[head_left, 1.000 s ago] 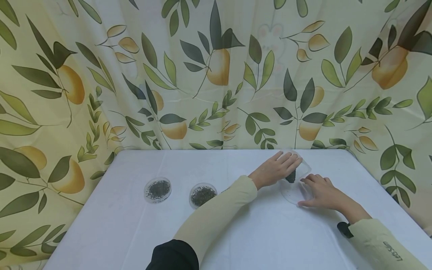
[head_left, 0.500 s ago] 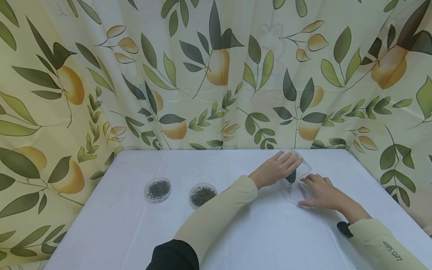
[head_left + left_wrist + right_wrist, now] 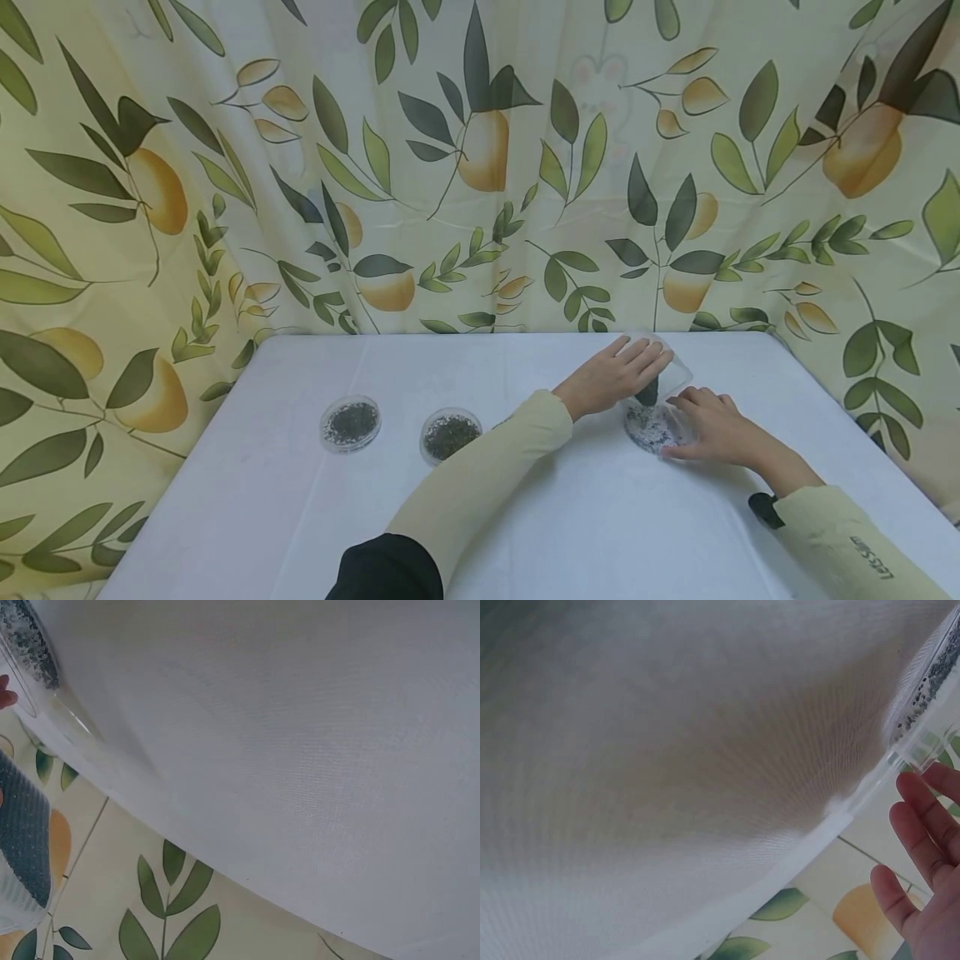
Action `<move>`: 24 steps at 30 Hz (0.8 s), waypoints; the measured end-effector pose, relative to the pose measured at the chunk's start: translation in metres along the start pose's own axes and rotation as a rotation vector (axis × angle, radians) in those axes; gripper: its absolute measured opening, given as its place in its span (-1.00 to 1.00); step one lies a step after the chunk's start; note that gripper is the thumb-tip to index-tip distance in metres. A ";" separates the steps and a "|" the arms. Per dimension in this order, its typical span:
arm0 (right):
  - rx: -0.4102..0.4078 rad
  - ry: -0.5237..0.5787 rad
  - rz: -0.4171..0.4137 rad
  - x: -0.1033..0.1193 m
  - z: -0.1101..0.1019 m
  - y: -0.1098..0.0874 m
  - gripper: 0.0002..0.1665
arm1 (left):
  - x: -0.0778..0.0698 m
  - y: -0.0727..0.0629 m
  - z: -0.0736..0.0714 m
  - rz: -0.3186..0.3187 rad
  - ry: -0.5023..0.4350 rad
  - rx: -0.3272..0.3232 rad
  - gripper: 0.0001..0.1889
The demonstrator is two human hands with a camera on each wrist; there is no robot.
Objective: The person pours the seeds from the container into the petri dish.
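Observation:
My left hand (image 3: 615, 373) grips a clear plastic container (image 3: 22, 847), tipped down over a petri dish (image 3: 639, 440) at the back right of the table. Dark granules (image 3: 647, 392) show inside the tilted container near its lower end. The dish below has a speckled scatter of the same dark bits across its bottom, also visible in the left wrist view along the dish (image 3: 30, 645). From the right side, my right hand (image 3: 723, 429) holds the dish's edge between thumb and fingers. In the right wrist view its fingers (image 3: 919, 832) lie beside the clear rim.
Two more round clear dishes stand to the left: one (image 3: 351, 422) filled with dark granules, the other (image 3: 450, 433) with dark, greenish-brown bits, partly behind the left sleeve. A white cloth covers the table (image 3: 300, 517). A leaf-and-fruit patterned curtain (image 3: 480, 250) hangs behind its back edge.
Dark granules have poured from the tipped container into the petri dish, which showed almost none a second ago. Both hands have kept their places.

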State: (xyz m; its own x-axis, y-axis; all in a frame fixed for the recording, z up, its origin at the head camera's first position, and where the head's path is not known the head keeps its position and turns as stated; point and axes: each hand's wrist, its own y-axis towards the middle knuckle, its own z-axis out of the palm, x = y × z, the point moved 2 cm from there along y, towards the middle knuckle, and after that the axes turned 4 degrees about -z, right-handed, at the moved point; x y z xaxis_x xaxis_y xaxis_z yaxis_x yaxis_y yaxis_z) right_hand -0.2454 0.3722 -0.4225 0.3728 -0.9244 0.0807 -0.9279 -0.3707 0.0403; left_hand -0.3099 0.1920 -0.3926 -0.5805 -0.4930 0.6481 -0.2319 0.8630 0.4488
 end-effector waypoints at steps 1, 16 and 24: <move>0.001 -0.002 0.000 0.000 0.000 0.000 0.10 | 0.000 0.000 0.000 0.000 0.000 0.000 -0.45; -0.009 -0.010 -0.014 -0.001 -0.001 -0.002 0.08 | 0.000 0.005 -0.002 -0.013 -0.002 -0.025 -0.49; -0.022 -0.022 -0.025 0.001 -0.001 -0.002 0.07 | 0.001 0.008 -0.004 -0.009 -0.018 -0.003 -0.48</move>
State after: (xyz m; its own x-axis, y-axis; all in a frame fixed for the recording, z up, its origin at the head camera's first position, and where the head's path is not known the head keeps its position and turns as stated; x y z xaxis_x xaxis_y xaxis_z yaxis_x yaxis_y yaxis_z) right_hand -0.2431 0.3720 -0.4218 0.3950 -0.9168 0.0579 -0.9180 -0.3915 0.0639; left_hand -0.3092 0.1978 -0.3859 -0.5927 -0.4982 0.6329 -0.2344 0.8584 0.4562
